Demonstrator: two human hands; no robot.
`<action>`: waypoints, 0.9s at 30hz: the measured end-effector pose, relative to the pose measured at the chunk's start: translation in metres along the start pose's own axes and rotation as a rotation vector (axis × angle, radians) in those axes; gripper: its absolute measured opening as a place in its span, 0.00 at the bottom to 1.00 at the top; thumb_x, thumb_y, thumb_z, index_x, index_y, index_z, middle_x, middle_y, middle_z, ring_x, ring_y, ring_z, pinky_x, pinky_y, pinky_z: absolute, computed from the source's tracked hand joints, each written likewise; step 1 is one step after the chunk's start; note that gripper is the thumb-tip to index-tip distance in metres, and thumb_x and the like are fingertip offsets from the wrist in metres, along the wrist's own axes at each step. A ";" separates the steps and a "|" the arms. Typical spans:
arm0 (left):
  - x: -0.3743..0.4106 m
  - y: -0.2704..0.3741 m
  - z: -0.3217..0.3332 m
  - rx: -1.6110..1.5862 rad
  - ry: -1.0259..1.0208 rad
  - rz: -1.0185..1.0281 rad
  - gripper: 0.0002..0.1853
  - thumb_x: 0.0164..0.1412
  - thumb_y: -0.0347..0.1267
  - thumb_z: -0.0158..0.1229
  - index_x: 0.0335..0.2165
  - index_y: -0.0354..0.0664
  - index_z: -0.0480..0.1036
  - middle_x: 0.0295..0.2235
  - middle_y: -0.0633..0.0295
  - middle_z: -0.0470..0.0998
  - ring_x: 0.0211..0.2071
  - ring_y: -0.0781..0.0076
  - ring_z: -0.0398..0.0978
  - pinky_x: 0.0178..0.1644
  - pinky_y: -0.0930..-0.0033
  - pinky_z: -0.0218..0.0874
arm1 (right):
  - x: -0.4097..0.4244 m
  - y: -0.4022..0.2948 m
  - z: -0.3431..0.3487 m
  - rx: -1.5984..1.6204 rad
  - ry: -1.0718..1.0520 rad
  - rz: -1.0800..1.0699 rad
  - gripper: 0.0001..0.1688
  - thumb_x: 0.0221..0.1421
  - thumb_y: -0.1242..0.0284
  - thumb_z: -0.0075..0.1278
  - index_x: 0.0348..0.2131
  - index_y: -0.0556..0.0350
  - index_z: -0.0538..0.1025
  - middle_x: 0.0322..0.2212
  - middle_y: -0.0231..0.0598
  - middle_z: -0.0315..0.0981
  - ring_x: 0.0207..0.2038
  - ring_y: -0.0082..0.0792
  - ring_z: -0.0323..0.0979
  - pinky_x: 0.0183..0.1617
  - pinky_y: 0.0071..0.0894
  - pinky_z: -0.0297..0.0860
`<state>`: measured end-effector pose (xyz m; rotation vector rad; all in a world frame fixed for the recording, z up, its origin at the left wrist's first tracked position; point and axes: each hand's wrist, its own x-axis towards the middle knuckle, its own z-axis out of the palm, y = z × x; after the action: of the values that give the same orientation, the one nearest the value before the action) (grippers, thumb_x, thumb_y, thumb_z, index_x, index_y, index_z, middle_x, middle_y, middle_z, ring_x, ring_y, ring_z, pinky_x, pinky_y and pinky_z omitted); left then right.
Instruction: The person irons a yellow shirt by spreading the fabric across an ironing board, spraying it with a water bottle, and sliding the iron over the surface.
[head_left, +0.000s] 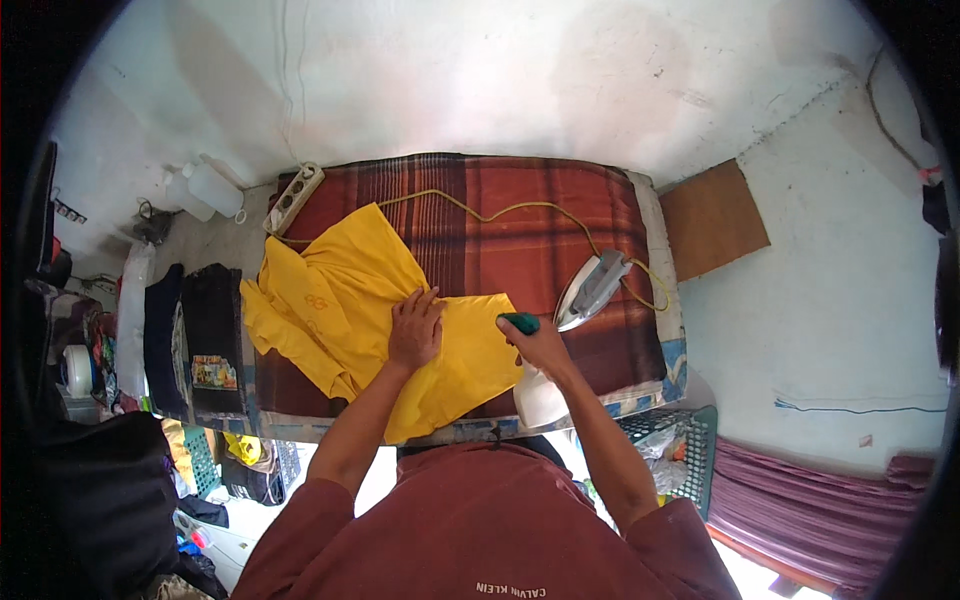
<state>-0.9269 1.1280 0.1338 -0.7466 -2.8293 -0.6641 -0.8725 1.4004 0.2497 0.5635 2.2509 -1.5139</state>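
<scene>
Spread in loose folds over a plaid blanket (517, 247) is a yellow garment (480, 337); its left part lies crumpled. My left hand (417, 327) rests on the cloth with the palm down. In my right hand (534, 345) is a spray bottle with a green head (523, 323) and a white body (540, 397), held over the garment's right edge. An electric iron (592, 289), grey and white, lies to the right of that hand, apart from the cloth.
The iron's yellow cord (487, 219) runs across the blanket towards a power strip (296, 199) at the back left. Folded dark clothes (214, 337) lie on the left. Two white plastic containers (206, 189) stand behind. A green plastic basket (701, 450) stands below the table's right front.
</scene>
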 end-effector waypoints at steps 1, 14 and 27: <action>0.000 0.000 0.001 0.029 -0.031 -0.013 0.21 0.64 0.32 0.61 0.56 0.45 0.79 0.66 0.56 0.72 0.68 0.50 0.66 0.68 0.43 0.54 | 0.006 -0.015 -0.011 -0.039 -0.033 -0.007 0.35 0.64 0.44 0.64 0.46 0.60 0.87 0.26 0.37 0.82 0.24 0.30 0.80 0.31 0.35 0.78; 0.009 0.005 0.009 0.045 0.008 -0.063 0.21 0.61 0.32 0.61 0.53 0.47 0.81 0.65 0.56 0.74 0.66 0.49 0.68 0.68 0.41 0.53 | 0.265 -0.118 -0.148 0.070 0.664 -0.742 0.27 0.63 0.53 0.69 0.45 0.61 0.83 0.34 0.49 0.82 0.35 0.40 0.79 0.42 0.44 0.74; 0.008 -0.001 0.013 0.076 -0.029 -0.060 0.21 0.62 0.32 0.61 0.53 0.46 0.82 0.64 0.57 0.75 0.66 0.50 0.69 0.68 0.43 0.53 | 0.149 -0.055 -0.204 -1.178 -0.320 -0.460 0.41 0.53 0.44 0.70 0.54 0.55 0.82 0.48 0.52 0.82 0.54 0.58 0.78 0.59 0.57 0.73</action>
<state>-0.9345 1.1372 0.1236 -0.6659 -2.8951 -0.5551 -1.0440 1.5897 0.2900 -0.5225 2.5576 -0.1578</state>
